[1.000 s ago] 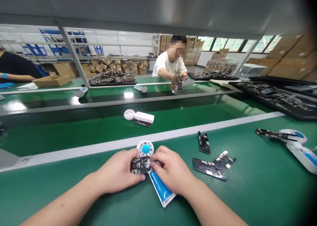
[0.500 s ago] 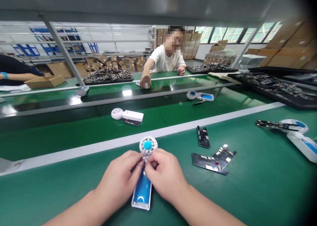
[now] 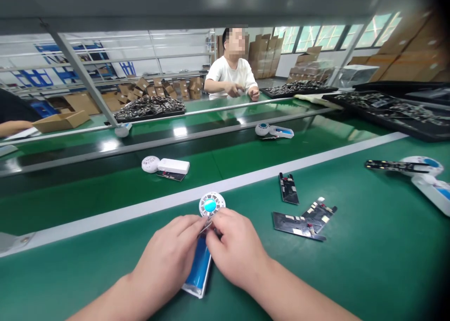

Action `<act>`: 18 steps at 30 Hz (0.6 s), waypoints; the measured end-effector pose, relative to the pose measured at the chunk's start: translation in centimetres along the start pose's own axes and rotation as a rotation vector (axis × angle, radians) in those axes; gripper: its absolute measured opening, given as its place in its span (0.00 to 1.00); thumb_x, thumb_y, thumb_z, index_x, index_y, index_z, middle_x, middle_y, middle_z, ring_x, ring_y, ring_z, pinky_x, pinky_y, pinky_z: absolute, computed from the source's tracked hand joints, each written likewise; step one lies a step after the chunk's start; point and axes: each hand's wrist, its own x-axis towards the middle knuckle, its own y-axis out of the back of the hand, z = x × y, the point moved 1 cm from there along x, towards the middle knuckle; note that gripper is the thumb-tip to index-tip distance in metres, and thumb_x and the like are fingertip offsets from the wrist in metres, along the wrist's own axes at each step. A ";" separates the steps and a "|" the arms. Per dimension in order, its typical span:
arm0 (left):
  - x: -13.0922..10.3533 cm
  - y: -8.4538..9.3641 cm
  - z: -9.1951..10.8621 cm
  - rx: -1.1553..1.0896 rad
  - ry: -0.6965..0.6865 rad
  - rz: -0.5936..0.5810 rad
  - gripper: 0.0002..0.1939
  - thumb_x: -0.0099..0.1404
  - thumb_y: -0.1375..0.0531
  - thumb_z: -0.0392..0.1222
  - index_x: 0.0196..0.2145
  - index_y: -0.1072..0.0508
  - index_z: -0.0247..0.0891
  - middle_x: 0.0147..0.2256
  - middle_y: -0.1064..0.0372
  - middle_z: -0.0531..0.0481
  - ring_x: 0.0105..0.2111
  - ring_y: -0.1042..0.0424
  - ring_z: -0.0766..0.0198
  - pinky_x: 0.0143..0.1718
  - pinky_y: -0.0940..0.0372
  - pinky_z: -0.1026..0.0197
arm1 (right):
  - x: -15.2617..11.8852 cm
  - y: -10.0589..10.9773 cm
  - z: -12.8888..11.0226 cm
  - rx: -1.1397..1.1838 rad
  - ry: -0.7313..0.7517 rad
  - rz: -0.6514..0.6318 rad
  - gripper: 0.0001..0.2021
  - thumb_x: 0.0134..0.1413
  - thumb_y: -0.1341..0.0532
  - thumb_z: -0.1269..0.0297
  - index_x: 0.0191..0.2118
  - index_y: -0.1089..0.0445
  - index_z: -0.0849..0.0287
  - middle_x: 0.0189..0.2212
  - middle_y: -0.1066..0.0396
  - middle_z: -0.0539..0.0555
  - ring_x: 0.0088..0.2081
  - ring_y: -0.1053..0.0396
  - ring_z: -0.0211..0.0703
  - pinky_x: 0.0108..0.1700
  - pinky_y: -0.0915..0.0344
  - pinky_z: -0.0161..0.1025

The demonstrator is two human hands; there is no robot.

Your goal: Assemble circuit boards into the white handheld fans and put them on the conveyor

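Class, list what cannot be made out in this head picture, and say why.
Head view:
Middle of the blue-and-white device: covered by the left hand and right hand.
Thin piece between the hands: only an edge shows; fingers hide the rest.
White device at far right: one end cut off by the right edge.
Person at left: cut off by the left edge.
Small parts in the right-hand black tray: too small to tell apart.

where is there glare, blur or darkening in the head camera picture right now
Head view: white glare spots on the far green belt, and a bright sheen on the blue centre of the fan head; head view: cardboard boxes at upper right look soft, with the right corners darkened; head view: detail between the left hand and right hand is mostly hidden.
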 end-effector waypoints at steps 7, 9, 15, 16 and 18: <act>-0.5 -0.4 -0.3 -0.095 0.027 -0.008 0.21 0.70 0.48 0.29 0.57 0.31 0.39 0.48 0.27 0.44 0.46 0.26 0.62 0.46 0.27 0.61 | -0.1 -0.4 -0.3 0.076 -0.101 0.026 0.14 0.49 0.44 0.77 0.20 0.48 0.58 0.22 0.40 0.46 0.25 0.42 0.35 0.27 0.52 0.34; -0.6 -0.5 -0.4 -0.118 0.061 -0.021 0.21 0.70 0.48 0.30 0.58 0.32 0.39 0.48 0.27 0.43 0.45 0.26 0.62 0.46 0.27 0.61 | -0.1 -0.5 -0.4 0.067 -0.102 0.043 0.14 0.50 0.43 0.76 0.21 0.48 0.58 0.22 0.40 0.46 0.25 0.42 0.35 0.28 0.51 0.34; -0.5 -0.5 -0.2 -0.207 0.061 -0.009 0.22 0.70 0.48 0.29 0.59 0.32 0.40 0.46 0.27 0.43 0.44 0.27 0.62 0.44 0.28 0.62 | -0.2 -0.8 -0.6 0.037 -0.105 0.052 0.12 0.52 0.44 0.76 0.22 0.44 0.58 0.23 0.37 0.48 0.26 0.39 0.37 0.29 0.48 0.34; -0.5 -0.5 -0.2 -0.219 0.059 -0.004 0.22 0.69 0.48 0.28 0.59 0.32 0.40 0.46 0.27 0.43 0.44 0.27 0.62 0.44 0.28 0.61 | -0.3 -0.8 -0.6 0.032 -0.118 0.045 0.11 0.53 0.44 0.76 0.22 0.43 0.58 0.24 0.36 0.49 0.27 0.38 0.38 0.29 0.48 0.35; -0.4 -0.5 -0.2 -0.240 0.059 0.007 0.23 0.69 0.48 0.27 0.59 0.32 0.40 0.45 0.27 0.43 0.43 0.26 0.62 0.43 0.28 0.61 | -0.3 -0.9 -0.6 0.021 -0.141 0.034 0.11 0.53 0.44 0.76 0.23 0.42 0.58 0.24 0.35 0.49 0.27 0.37 0.38 0.30 0.47 0.35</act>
